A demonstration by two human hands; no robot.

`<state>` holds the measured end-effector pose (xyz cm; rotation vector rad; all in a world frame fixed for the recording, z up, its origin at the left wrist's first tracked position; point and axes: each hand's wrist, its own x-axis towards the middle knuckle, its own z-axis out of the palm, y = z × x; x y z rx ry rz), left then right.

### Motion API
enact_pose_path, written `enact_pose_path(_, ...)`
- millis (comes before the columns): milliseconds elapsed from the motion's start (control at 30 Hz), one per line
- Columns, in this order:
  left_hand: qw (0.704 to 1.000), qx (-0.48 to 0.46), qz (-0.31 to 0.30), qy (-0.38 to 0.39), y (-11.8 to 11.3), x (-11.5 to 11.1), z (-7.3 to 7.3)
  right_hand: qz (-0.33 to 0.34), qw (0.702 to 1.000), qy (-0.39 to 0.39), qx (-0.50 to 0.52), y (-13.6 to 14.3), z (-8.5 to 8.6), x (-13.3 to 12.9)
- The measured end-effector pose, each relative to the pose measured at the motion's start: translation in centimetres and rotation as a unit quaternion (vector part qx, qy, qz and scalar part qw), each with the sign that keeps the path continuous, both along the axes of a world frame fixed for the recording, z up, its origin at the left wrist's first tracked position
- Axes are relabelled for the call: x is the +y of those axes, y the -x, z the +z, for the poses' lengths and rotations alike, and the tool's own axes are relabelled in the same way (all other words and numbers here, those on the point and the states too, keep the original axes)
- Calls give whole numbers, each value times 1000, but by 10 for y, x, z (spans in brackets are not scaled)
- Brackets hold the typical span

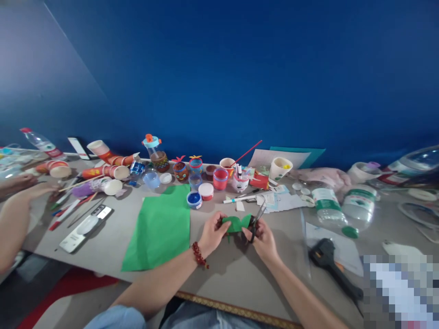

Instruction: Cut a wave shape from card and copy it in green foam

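My left hand [213,233], with a dark red bead bracelet at the wrist, pinches the left end of a small cut green piece [236,224]. At its right end, my right hand [262,238] touches the piece and holds black-handled scissors [254,228], their blades pointing up and away. Both hands are close together above the table, in front of the paint pots. Left of my left hand lies a large green sheet [161,228]. Further back stand an open blue paint pot [194,199] and a pot with a white lid [206,191].
A black glue gun [334,267] lies at the right, near plastic bottle pieces [327,205]. Paper cups, brushes and a phone [85,228] are at the left, beside another person's arms [17,219]. A blue wall [219,82] rises behind the table.
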<state>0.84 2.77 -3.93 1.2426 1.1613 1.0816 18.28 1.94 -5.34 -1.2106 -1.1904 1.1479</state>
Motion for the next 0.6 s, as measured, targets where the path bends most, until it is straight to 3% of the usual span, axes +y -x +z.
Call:
enact_pose_path(500, 1000, -12, -15, 23, 4, 2, -6, -18, 1000, -19, 16, 6, 6, 0)
enact_pose_path(600, 1000, -1, 2, 4, 3, 0, 0, -20, 999, -12, 29, 6, 8, 0)
